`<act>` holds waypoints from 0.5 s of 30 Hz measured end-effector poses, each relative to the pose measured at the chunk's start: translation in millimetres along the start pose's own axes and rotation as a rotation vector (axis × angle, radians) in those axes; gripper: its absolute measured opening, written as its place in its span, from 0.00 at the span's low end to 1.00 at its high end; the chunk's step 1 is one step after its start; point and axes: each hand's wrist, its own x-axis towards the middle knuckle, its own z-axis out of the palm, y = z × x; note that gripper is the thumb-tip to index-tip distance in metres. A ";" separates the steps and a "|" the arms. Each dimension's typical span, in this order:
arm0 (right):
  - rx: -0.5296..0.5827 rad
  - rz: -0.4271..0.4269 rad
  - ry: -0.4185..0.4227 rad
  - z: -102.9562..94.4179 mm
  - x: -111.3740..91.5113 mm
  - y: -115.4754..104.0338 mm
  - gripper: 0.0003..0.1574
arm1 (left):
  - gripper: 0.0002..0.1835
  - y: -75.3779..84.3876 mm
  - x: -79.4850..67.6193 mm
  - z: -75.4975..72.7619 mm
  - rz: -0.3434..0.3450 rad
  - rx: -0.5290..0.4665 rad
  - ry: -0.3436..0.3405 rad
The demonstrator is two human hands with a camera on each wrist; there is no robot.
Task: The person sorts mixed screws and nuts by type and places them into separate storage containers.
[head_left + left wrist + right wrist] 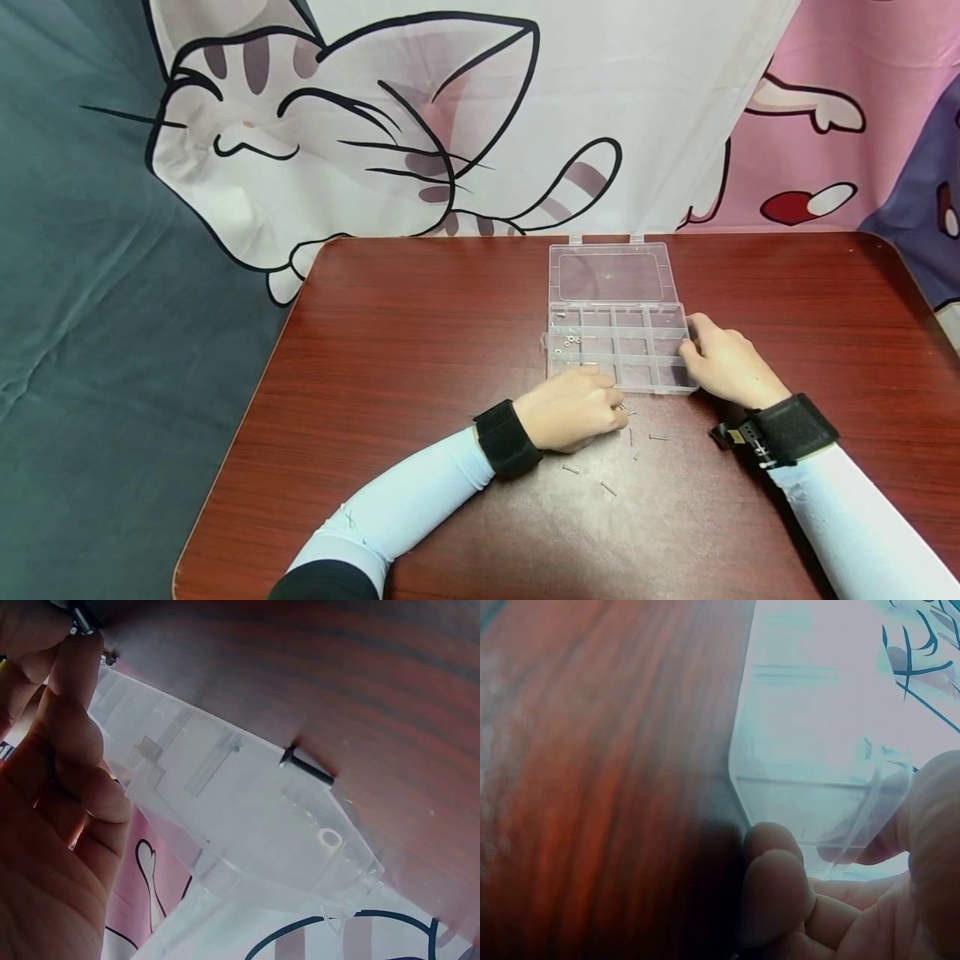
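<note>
A clear plastic compartment box [633, 346] lies on the table with its lid [611, 275] folded back. My right hand [731, 362] grips the box's right end; in the right wrist view its fingers [776, 892] curl at the box's corner. In front of the box, my left hand [570, 408] pinches a small screw [82, 621] between thumb and finger. Several loose screws [608, 488] lie on the table near that hand. Small rings or nuts [572, 340] sit in a left compartment. One dark screw [309, 766] shows near the box's edge in the left wrist view.
The reddish-brown wooden table [405, 333] ends at a hanging cat-print cloth [525, 100] behind the box. A latch [543, 340] sticks out on the box's left side. Green fabric [112, 375] lies beyond the table's left edge.
</note>
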 end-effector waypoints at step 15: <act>-0.004 0.003 -0.005 -0.6 -0.2 0.1 0.24 | 0.05 -14.9 -6.5 -14.7 -0.022 -0.110 0.126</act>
